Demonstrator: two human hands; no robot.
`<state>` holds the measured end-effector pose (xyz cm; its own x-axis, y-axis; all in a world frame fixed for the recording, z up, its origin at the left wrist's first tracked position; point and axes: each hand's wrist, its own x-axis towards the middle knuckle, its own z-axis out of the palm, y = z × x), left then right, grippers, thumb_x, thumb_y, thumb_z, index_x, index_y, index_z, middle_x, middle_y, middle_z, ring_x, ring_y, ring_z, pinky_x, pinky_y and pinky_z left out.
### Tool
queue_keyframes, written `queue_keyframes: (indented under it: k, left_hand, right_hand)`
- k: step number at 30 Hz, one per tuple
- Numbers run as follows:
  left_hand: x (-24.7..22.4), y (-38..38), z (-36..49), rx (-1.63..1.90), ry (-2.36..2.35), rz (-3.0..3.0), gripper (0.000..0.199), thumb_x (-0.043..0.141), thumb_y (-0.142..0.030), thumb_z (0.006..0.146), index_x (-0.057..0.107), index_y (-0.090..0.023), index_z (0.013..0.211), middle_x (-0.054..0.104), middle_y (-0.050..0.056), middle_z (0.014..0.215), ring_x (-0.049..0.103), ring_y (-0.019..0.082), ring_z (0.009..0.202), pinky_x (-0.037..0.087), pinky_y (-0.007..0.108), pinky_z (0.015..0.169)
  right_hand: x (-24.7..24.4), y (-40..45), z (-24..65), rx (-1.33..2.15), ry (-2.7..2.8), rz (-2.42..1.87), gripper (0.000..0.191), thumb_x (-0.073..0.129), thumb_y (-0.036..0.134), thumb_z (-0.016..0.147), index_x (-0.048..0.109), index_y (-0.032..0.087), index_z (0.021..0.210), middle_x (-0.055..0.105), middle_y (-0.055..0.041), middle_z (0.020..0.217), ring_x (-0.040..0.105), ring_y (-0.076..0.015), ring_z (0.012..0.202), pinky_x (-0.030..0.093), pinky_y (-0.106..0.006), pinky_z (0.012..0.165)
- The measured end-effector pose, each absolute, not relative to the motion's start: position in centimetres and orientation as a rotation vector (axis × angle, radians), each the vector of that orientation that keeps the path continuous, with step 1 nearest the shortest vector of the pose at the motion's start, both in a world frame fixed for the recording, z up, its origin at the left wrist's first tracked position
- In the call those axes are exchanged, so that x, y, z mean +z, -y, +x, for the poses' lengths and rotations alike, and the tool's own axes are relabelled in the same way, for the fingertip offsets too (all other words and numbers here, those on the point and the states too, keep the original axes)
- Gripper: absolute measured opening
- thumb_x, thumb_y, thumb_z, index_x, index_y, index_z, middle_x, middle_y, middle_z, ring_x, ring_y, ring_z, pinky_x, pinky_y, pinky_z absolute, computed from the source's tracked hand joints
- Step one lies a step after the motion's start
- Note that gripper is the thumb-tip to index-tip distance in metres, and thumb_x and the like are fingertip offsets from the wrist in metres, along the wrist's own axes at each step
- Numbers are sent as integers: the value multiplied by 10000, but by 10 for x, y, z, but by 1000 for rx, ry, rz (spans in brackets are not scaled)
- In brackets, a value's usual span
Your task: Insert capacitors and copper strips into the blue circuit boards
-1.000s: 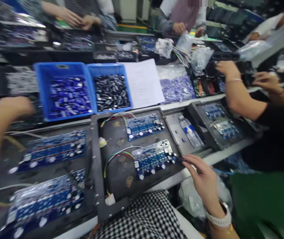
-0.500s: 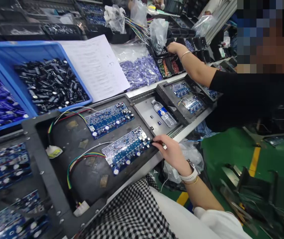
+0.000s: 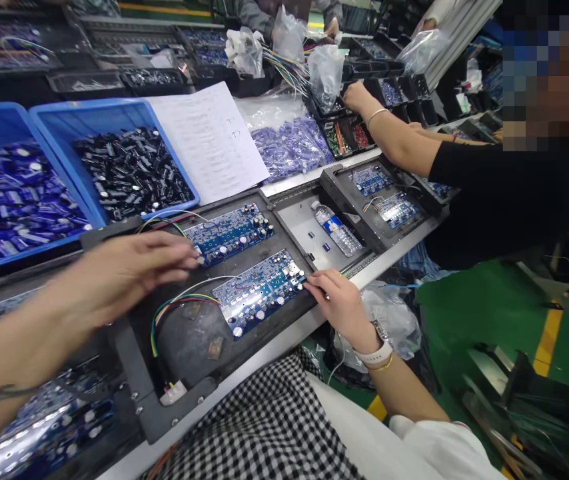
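Note:
Two blue circuit boards lie in a dark tray [image 3: 199, 347]. Over the left end of the upper board [image 3: 232, 233], my left hand [image 3: 149, 263] has its fingers drawn together; what they hold, if anything, is too small to name. At the right end of the lower board [image 3: 259, 293], my right hand [image 3: 334, 300] pinches near the tray's edge, and its fingertips' contents cannot be made out. Coloured wires [image 3: 179, 303] run from the lower board to a white connector [image 3: 173, 393].
Blue bins of black capacitors [image 3: 129, 167] and purple-blue ones [image 3: 19, 193] stand behind, beside a paper sheet [image 3: 209, 140]. A plastic bottle [image 3: 337, 230] lies right of the tray. A person's arm [image 3: 399, 137] reaches into parts boxes at the upper right.
My left hand has come into view from the left, over the upper board. My right hand stays at the lower board's right end. The view has shifted, showing more of the bins.

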<state>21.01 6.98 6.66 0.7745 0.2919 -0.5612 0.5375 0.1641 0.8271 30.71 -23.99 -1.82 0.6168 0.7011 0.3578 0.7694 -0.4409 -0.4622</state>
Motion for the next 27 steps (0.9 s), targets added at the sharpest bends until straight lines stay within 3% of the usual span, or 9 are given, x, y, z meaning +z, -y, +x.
queue_keyframes:
  k: [3, 7, 13, 17, 22, 27]
  left_hand:
    - [54, -31, 216, -279, -710, 1253, 127, 738, -127, 795, 666, -91, 893, 700, 47, 789, 649, 119, 729, 522, 184, 646]
    - [44, 7, 225, -392, -607, 1147, 233, 822, -223, 707, 692, -108, 863, 696, 67, 798, 661, 142, 717, 552, 202, 615]
    - [37, 18, 227, -473, -569, 1063, 208, 787, -274, 759, 686, -102, 815, 645, 41, 738, 587, 84, 612, 498, 153, 535]
    - [35, 26, 228, -502, -578, 978, 168, 761, -245, 784, 676, -101, 800, 618, 24, 717, 553, 63, 574, 488, 144, 531]
    - [38, 31, 231, -480, -582, 961, 159, 757, -233, 780, 667, -103, 795, 620, 28, 687, 558, 72, 564, 496, 159, 536]
    - [37, 28, 230, -406, -611, 1046, 240, 795, -254, 729, 625, -126, 839, 616, 6, 642, 535, 74, 493, 470, 162, 449]
  right_hand:
    - [-18, 237, 305, -168, 1097, -2290, 99, 544, 225, 959, 616, 209, 892, 683, -71, 903, 636, -191, 848, 525, -330, 761]
    - [-18, 238, 307, -150, 1158, -2317, 138, 510, 209, 969, 626, 212, 894, 682, -79, 927, 626, -196, 855, 525, -343, 774]
    - [-3, 245, 320, 32, 1379, -2264, 206, 490, 149, 962, 676, 210, 1029, 700, -82, 1022, 637, -200, 905, 546, -353, 796]
    - [25, 230, 310, 53, 1212, -2060, 217, 578, 234, 942, 675, 240, 1135, 709, -62, 1066, 665, -177, 964, 567, -335, 858]
    - [35, 203, 314, 113, 1172, -1924, 146, 563, 206, 949, 706, 231, 966, 713, -28, 950, 665, -137, 897, 555, -281, 828]
    - [8, 190, 362, 96, 1216, -2142, 174, 513, 181, 965, 682, 198, 929, 643, -59, 992, 606, -173, 957, 502, -327, 897]
